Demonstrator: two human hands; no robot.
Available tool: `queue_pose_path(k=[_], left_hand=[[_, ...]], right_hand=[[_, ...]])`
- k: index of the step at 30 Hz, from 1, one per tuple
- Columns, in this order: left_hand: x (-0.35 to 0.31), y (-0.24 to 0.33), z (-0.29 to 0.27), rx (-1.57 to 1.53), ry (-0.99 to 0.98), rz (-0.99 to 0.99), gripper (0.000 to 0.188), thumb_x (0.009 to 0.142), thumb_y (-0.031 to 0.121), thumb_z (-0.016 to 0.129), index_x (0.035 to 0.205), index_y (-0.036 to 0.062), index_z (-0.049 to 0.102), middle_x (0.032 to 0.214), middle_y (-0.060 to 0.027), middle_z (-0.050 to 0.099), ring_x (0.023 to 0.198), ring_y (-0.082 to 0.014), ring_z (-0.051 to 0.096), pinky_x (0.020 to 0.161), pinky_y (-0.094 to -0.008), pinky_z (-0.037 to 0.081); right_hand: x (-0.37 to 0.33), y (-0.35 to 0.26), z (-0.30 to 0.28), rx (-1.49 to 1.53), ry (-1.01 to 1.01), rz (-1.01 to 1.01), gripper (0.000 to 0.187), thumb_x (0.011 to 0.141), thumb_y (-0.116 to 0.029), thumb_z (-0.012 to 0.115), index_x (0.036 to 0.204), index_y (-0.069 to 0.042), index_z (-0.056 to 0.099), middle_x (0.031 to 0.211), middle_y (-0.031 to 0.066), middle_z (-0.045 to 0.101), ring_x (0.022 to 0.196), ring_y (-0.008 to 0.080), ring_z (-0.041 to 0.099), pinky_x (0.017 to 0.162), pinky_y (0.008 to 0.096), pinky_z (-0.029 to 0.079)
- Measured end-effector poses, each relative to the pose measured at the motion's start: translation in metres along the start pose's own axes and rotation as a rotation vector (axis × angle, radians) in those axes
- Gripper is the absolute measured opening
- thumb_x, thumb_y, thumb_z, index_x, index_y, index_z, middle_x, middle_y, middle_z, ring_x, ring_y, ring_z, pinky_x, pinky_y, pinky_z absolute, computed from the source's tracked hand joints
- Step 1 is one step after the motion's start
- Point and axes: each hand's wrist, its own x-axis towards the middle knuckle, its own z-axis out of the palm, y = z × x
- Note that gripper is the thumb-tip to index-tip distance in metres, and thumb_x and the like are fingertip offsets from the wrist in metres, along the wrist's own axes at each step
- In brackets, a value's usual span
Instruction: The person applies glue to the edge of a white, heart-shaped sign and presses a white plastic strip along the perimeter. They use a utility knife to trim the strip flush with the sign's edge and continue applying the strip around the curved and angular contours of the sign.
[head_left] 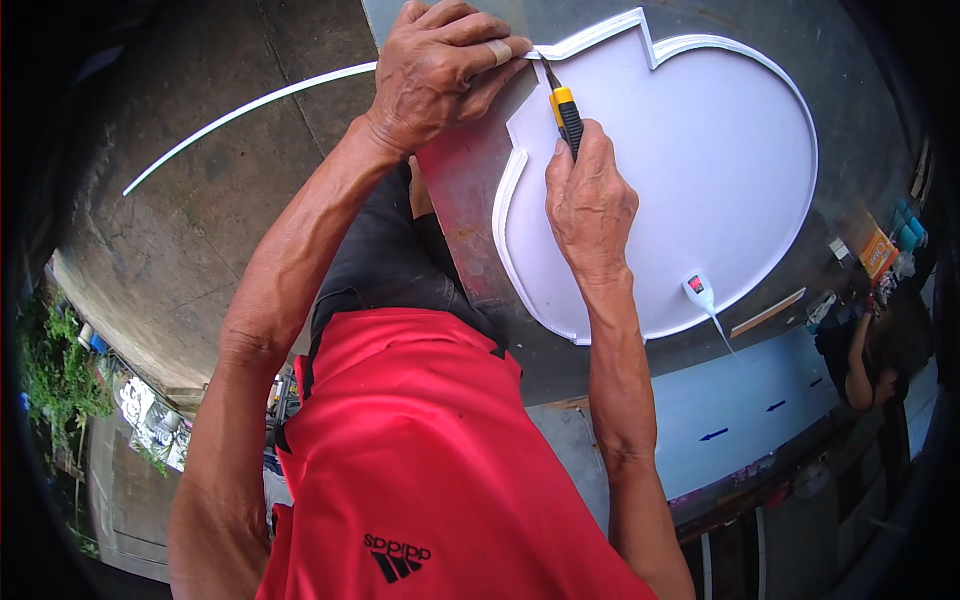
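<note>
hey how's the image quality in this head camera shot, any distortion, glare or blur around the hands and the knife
Head view: strong fisheye, with black corners and the long white strip bowed; even daylight, soft shadows, no harsh glare on the white shaped panel; left hand, right hand and yellow-and-black utility knife look sharp; the rim is dimmer and softer.

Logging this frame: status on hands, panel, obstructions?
Left hand pins white trim strip. Right hand grips yellow utility knife, blade at strip. White shaped panel flat; glue bottle lies on it.
</note>
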Motion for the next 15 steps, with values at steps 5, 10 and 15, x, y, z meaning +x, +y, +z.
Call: queue_pose_path(k=[5, 10, 15], left_hand=[[-0.0004, 0.0001, -0.0005, 0.024, -0.006, 0.007, 0.013, 0.082, 0.019, 0.082, 0.094, 0.0154, 0.077, 0.090, 0.0015, 0.069, 0.083, -0.0184, 0.059, 0.072, -0.0382, 0.038], [-0.0003, 0.0002, 0.0003, 0.026, -0.012, 0.008, 0.014, 0.082, 0.019, 0.082, 0.095, 0.0153, 0.077, 0.090, 0.0015, 0.069, 0.083, -0.0184, 0.059, 0.072, -0.0383, 0.038], [-0.0005, 0.0006, -0.0005, 0.026, -0.023, 0.001, 0.015, 0.082, 0.019, 0.082, 0.096, 0.0150, 0.077, 0.090, 0.0014, 0.070, 0.084, -0.0187, 0.060, 0.072, -0.0382, 0.039]], right_hand=[[0.0019, -0.0025, -0.0005, -0.060, -0.034, -0.025, 0.028, 0.098, -0.011, 0.065, 0.115, 0.001, 0.048, 0.081, 0.0126, 0.055, 0.065, 0.0296, 0.066, 0.052, 0.0415, 0.053], [0.0023, -0.0026, -0.0011, -0.080, -0.060, -0.026, 0.026, 0.099, -0.012, 0.065, 0.112, 0.001, 0.047, 0.080, 0.0130, 0.054, 0.064, 0.0300, 0.066, 0.051, 0.0416, 0.053], [0.0027, -0.0029, -0.0020, -0.074, -0.072, -0.025, 0.026, 0.099, -0.011, 0.064, 0.112, 0.001, 0.046, 0.080, 0.0137, 0.054, 0.065, 0.0303, 0.066, 0.051, 0.0414, 0.053]])
